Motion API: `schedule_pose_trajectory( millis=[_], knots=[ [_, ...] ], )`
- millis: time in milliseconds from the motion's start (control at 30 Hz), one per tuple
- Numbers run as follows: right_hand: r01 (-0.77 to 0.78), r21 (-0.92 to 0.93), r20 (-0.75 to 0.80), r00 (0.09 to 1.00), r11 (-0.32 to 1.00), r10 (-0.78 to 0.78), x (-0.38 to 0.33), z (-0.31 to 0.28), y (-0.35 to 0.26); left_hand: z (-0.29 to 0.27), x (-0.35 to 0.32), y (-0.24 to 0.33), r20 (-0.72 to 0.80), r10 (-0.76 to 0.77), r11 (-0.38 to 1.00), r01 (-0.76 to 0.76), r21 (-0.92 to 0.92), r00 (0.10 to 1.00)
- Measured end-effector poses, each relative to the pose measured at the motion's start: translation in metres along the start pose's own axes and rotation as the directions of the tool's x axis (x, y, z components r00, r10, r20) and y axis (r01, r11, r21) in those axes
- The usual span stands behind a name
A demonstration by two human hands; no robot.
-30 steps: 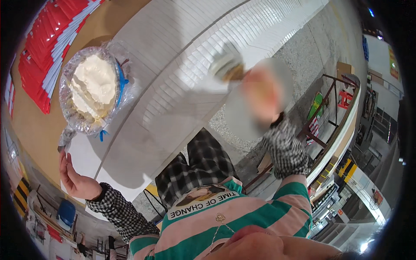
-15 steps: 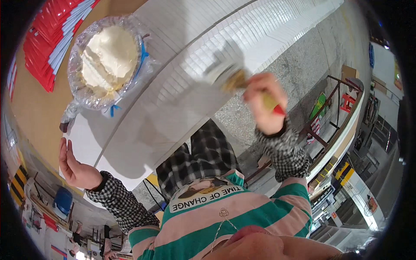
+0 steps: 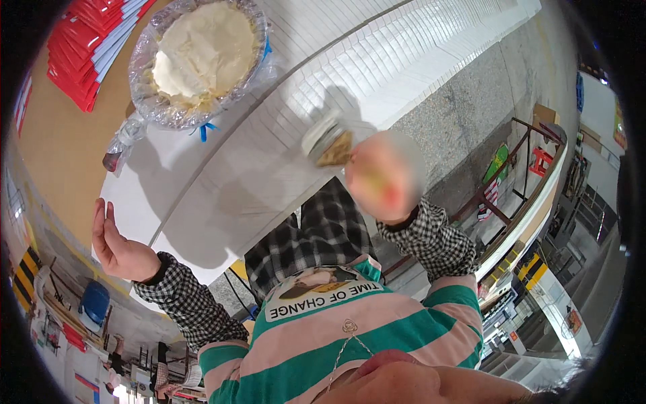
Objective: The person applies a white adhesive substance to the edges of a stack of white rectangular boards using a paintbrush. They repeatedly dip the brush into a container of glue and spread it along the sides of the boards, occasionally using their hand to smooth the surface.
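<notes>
Your right hand (image 3: 387,178) is blurred, but its fingers are wrapped around the handle of a brush (image 3: 333,145). The handle is yellowish with a red end, and the bristle end points left and away from you. The brush is over the near edge of the sheets (image 3: 235,195); you cannot tell from here whether its bristles touch them. Your left hand (image 3: 124,250) has its fingers straight and close together, by the near left end of the sheets; contact with the paper is unclear.

The white sheets overlap in a long row running from near left to far right. Beyond your left hand, at the far left, is a bowl (image 3: 208,50) of cream-coloured paste, lined with clear plastic and tied with blue. A plastic-wrapped stub (image 3: 122,143) with a dark tip juts from its near left side. Farther left, red packets (image 3: 81,54) lie fanned on a tan board (image 3: 57,151). To the right are speckled floor (image 3: 444,128), a metal frame (image 3: 491,210) and a red stool (image 3: 540,161).
</notes>
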State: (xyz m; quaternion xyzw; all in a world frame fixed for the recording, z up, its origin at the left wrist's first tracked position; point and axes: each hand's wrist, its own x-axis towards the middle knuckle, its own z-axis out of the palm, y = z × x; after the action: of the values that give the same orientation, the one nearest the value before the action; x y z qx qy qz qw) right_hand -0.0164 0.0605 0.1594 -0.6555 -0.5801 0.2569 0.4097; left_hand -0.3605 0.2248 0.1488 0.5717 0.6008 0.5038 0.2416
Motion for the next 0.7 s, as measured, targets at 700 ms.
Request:
schedule_pose_trajectory(
  millis=[700],
  knots=[
    [-0.26,0.226,-0.386,0.861,0.939,0.331,0.019,-0.049,0.016,-0.004,0.002,0.002,0.006,-0.022,1.0,0.022,-0.02,1.0]
  ],
)
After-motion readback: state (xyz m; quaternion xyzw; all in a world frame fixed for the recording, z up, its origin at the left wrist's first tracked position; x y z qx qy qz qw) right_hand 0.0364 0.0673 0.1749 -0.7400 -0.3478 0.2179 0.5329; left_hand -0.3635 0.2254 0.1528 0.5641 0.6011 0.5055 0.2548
